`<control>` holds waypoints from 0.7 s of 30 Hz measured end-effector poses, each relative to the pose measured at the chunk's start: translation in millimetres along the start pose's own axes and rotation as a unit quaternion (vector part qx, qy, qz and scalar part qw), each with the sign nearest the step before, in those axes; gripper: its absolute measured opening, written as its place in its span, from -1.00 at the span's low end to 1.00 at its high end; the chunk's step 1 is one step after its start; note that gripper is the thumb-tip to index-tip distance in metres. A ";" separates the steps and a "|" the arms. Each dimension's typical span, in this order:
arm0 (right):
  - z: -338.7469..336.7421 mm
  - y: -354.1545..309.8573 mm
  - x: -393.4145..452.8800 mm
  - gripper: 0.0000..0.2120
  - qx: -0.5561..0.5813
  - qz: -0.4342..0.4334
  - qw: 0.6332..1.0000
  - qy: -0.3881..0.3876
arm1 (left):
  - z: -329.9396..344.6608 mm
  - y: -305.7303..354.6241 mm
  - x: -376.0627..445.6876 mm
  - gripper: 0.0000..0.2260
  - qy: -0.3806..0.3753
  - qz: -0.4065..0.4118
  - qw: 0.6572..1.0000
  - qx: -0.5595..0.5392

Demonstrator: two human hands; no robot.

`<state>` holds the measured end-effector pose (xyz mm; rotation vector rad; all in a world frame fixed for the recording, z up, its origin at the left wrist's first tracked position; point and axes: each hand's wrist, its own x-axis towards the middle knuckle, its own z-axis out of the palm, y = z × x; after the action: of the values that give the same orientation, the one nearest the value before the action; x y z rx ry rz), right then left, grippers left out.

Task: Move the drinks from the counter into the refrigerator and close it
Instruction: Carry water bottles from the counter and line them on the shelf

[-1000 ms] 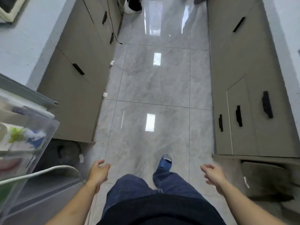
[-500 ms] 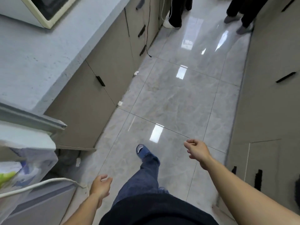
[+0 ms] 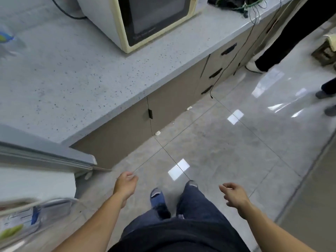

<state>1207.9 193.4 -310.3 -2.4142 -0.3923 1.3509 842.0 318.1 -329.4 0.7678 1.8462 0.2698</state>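
1. The left grip point(image 3: 125, 184) hangs low over the floor point(image 3: 227, 142), fingers loosely curled, holding nothing.
2. The right grip point(image 3: 234, 195) hangs at about the same height on the other side of the legs, fingers relaxed and slightly spread, also holding nothing.
3. Between the two grips are the person's dark blue trousers point(image 3: 192, 206) and a blue slipper point(image 3: 157, 197) on the tiles.
4. Just left of and above the left grip is the corner of the open refrigerator door point(image 3: 54, 157); the grip does not touch it.
5. Well below and left of the left grip, at the picture's edge, a clear door shelf point(image 3: 45, 213) holds a blurred packaged drink point(image 3: 16, 222) with blue and green print.
6. Ahead of the left grip runs the speckled grey counter point(image 3: 81, 79); far up and left of that grip, at the picture's edge, a blurred bottle point(image 3: 6, 40) with a blue and green label sits on it.
7. A cream-framed microwave point(image 3: 145, 20) stands on the counter farther ahead, with tangled cables point(image 3: 241, 5) beyond it.
8. Ahead of the right grip and well apart from it, other people's legs point(image 3: 283, 33) stand on the glossy floor.
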 end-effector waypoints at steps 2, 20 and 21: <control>-5.4 -19.3 21.0 -0.77 -0.028 -0.004 1.000 -0.013 | 4.8 16.8 1.2 -0.76 0.009 -0.005 0.999 -0.037; 84.0 -355.7 71.5 -0.88 -0.195 -0.339 0.887 -0.246 | 21.2 120.4 -15.0 -0.85 0.273 -0.019 0.920 -0.281; 94.4 -372.3 59.6 -0.90 -0.187 -0.361 0.874 -0.266 | 15.7 131.5 -15.3 -0.85 0.285 -0.006 0.914 -0.290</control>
<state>1130.8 568.4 -243.1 -1.7457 -1.6397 1.6120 909.3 406.8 -256.1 0.2665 2.1351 1.0729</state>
